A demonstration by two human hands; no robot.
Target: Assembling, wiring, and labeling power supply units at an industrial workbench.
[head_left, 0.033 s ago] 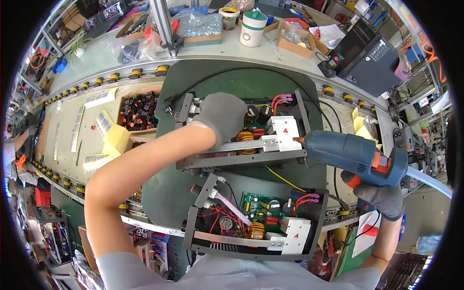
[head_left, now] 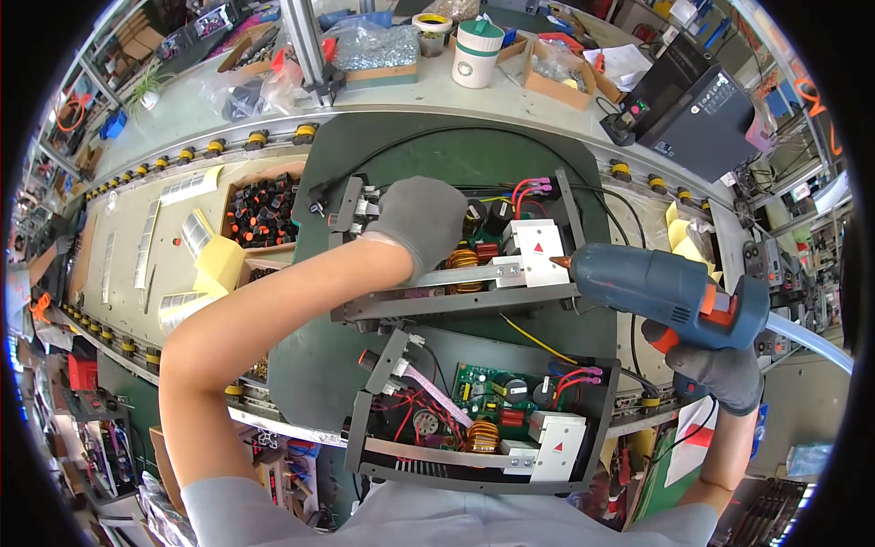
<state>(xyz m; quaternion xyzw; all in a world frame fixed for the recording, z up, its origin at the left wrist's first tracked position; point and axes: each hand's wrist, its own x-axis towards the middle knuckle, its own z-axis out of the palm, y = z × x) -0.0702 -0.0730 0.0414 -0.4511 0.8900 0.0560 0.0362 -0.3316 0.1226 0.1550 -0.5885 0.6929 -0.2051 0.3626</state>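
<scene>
My left hand [head_left: 420, 219], in a grey glove, reaches into the far open metal chassis [head_left: 474, 299]. Its fingers curl down out of sight, and whatever they grip is hidden. My right hand [head_left: 725, 372], also gloved, is closed around the handle of a dark blue glue gun [head_left: 643, 275], with a pale glue stick [head_left: 807, 340] sticking out at its rear. The gun's nozzle points left, close to the white bracket [head_left: 540, 251] in the far chassis. Nearer me sits a second open chassis [head_left: 383, 456] holding a green circuit board [head_left: 474, 381], a copper-wound coil [head_left: 483, 436] and red wires.
Both chassis rest on a dark green board [head_left: 305, 365] across a roller conveyor [head_left: 187, 153]. To the left is a box of black and orange parts [head_left: 264, 211], beside yellow paper [head_left: 219, 263]. A lidded cup [head_left: 477, 56] and a black machine [head_left: 697, 114] stand on the far bench.
My left hand has shifted very slightly over the far chassis. The glue gun's body has risen a touch, with its nozzle still close to the white bracket.
</scene>
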